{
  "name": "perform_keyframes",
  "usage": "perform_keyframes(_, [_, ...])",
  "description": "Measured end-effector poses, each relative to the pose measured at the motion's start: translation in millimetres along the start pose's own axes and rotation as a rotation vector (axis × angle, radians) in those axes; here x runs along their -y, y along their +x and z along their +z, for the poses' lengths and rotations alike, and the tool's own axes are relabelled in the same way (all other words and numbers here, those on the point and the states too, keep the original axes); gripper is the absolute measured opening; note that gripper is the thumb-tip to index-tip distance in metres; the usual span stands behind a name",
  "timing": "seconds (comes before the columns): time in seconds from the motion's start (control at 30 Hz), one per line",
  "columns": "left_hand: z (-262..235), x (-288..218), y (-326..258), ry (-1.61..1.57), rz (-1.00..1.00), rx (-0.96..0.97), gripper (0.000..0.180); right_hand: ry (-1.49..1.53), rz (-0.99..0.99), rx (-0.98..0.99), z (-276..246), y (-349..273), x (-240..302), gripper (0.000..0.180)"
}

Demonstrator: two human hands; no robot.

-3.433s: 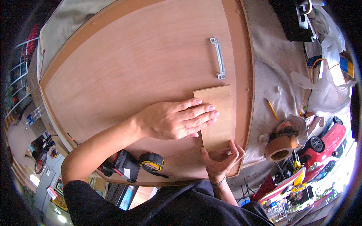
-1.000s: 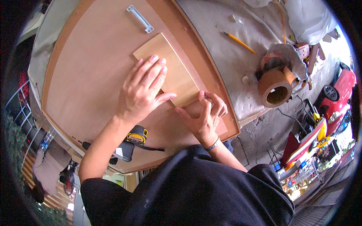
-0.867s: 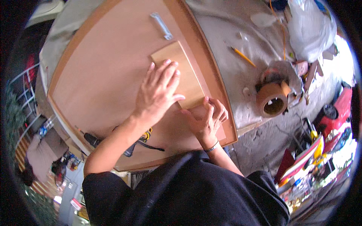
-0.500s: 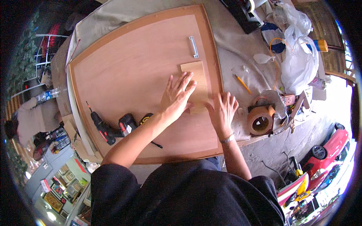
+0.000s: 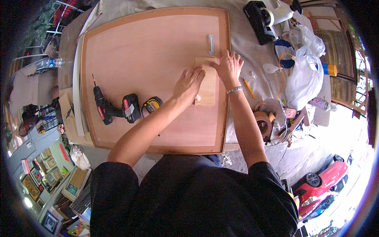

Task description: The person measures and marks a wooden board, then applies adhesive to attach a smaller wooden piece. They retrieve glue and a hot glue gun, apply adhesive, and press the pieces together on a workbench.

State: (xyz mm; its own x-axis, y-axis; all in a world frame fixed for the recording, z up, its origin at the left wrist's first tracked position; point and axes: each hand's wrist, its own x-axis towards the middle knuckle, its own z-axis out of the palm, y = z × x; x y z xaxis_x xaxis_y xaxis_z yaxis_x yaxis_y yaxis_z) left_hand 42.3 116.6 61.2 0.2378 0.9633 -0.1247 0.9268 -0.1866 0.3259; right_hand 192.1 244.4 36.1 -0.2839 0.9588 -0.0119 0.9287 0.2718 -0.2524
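Observation:
A large pinkish-brown wooden panel (image 5: 158, 35) with a darker border lies flat in front of me. On its right part rests a small, pale rectangular wooden board (image 5: 207, 91), just below a metal pull handle (image 5: 211, 44). My left hand (image 5: 189, 85) lies over the board's left side, fingers extended and thumb near its lower left edge. My right hand (image 5: 229, 68) is at the board's upper right, its thumb reaching across the top end and its fingers spread over the panel's right edge. Both hands are open. Parts of the board are hidden beneath them.
A cordless drill (image 5: 103, 106) and a yellow-black tape measure (image 5: 152, 105) lie on the panel's lower left. Right of the panel are a pencil (image 5: 249, 89), a tape roll (image 5: 263, 123), plastic bags (image 5: 306, 85) and a spray can (image 5: 319, 103). A red car (image 5: 325, 179) stands beyond.
My right hand has moved up along the panel's right edge to the board's top end. My left hand's fingers have drawn closer together on the board. The whole view has shifted.

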Motion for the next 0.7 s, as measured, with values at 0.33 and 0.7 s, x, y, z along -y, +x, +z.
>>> perform_keyframes(0.33, [2, -4, 7, 0.086, -0.043, 0.017, 0.115, 0.014, 0.006, 0.006, 3, -2, -4, 0.068])
perform_keyframes(0.7, [15, -3, 3, 0.056, -0.119, 0.059, 0.113, 0.004, 0.099, 0.153, -17, -127, -2, 0.085])
